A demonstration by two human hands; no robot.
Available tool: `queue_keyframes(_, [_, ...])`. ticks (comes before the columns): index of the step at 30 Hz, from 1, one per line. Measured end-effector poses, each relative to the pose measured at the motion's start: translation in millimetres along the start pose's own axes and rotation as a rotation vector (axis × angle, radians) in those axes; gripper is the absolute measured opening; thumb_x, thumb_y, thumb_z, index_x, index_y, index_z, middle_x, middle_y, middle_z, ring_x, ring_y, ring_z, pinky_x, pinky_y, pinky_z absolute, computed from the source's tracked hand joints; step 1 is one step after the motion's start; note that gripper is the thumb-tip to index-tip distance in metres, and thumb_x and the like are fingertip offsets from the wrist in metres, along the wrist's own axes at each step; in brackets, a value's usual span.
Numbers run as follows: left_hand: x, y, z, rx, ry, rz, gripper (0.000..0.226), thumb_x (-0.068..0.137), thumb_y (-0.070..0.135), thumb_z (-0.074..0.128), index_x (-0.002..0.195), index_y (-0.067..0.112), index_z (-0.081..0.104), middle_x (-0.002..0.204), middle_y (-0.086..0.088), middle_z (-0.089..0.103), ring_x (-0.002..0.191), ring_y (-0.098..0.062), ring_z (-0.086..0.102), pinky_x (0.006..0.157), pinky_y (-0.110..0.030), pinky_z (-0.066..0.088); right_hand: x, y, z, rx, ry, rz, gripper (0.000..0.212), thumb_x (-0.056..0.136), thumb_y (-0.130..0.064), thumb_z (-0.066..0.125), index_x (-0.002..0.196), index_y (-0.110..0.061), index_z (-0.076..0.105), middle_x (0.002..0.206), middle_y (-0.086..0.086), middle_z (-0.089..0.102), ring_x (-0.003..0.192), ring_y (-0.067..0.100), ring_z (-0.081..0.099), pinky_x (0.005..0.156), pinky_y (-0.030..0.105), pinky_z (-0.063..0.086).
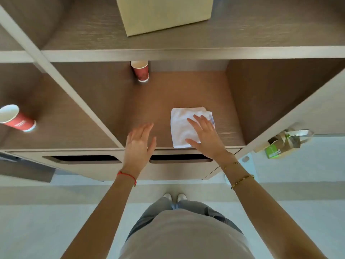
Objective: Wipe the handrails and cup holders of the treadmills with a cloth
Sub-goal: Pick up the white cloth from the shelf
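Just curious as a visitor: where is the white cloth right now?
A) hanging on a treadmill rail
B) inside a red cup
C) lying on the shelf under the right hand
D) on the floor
C: the white cloth lies flat on the shelf, with the right hand resting on it.

- The green card (273,151) tucked by the paper bag (288,140), on the right, has white letters on it. They sit upside down and look like "goodone", but that is not sure.
- The white cloth (183,128) has a small tag (212,120) with blue print at its right edge. The print is too small to read.
- The two red cups (141,71) (17,119) each have a faint mark on the side. It is too blurry to read.
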State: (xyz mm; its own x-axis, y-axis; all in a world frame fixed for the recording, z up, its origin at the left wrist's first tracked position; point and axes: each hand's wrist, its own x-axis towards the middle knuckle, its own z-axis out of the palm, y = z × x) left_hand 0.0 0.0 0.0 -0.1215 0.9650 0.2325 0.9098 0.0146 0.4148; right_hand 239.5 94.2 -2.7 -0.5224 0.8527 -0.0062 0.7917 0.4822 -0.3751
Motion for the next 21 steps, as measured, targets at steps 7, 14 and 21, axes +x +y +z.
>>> queue_keyframes(7, [10,-19,22,-0.007,-0.171,-0.04,0.045,0.099,0.025,0.052,0.142,0.013,0.049,0.144,-0.006,0.051,0.136,-0.024,0.043,0.113,-0.044,0.032,14,-9,41,0.0,0.021,0.139,0.083,0.082,-0.063,0.061,0.15,-0.026,0.032,0.157,0.005,0.026,0.147,0.032,0.014,0.121,0.045,0.012])
queue_keyframes(14, [7,-19,32,-0.027,-0.226,-0.072,0.045,0.099,0.028,0.052,0.142,0.015,0.049,0.147,-0.004,0.048,0.142,-0.025,0.033,0.117,-0.041,0.024,3,-19,48,-0.036,0.15,0.148,0.057,0.088,-0.053,0.059,0.135,-0.022,0.052,0.142,0.004,0.048,0.133,0.032,0.039,0.108,0.045,0.035])
queue_keyframes(21, [3,-13,20,-0.076,-0.233,-0.038,0.041,0.099,0.028,0.053,0.138,0.016,0.053,0.139,-0.002,0.056,0.132,-0.022,0.046,0.112,-0.035,0.032,-9,-28,40,-0.033,0.221,0.16,0.021,0.09,-0.022,0.064,0.109,-0.014,0.063,0.112,0.005,0.06,0.099,0.031,0.053,0.083,0.044,0.045])
